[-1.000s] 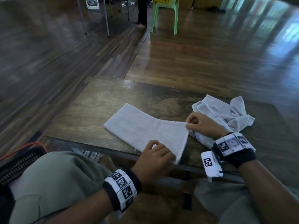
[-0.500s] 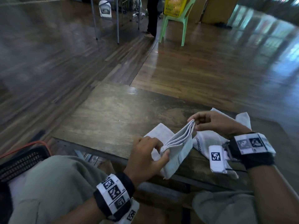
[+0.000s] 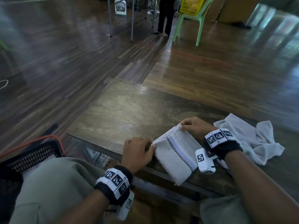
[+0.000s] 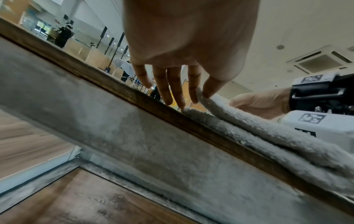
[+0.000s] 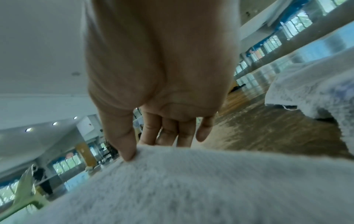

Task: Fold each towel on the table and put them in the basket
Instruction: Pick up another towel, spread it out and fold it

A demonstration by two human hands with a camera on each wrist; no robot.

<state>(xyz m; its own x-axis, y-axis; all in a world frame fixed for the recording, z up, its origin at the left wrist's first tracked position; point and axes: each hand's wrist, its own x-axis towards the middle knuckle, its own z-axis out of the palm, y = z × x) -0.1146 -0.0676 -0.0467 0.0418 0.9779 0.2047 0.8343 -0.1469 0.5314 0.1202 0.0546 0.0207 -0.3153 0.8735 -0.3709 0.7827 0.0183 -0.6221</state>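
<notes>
Table [image 3: 123, 110]: one towel [image 3: 176, 152] folded at near edge, not binned. Second towel [image 3: 252, 139] crumpled at right, unfolded. Basket [image 3: 32, 156] low left; contents unclear. Left hand [image 3: 137, 151] and right hand [image 3: 194, 126] each pinch a corner of folded towel.

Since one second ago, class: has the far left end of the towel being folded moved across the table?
Yes. The towel was spread leftward over the table; now its left end is folded over to the right, stacked at the near edge between both hands.
</notes>
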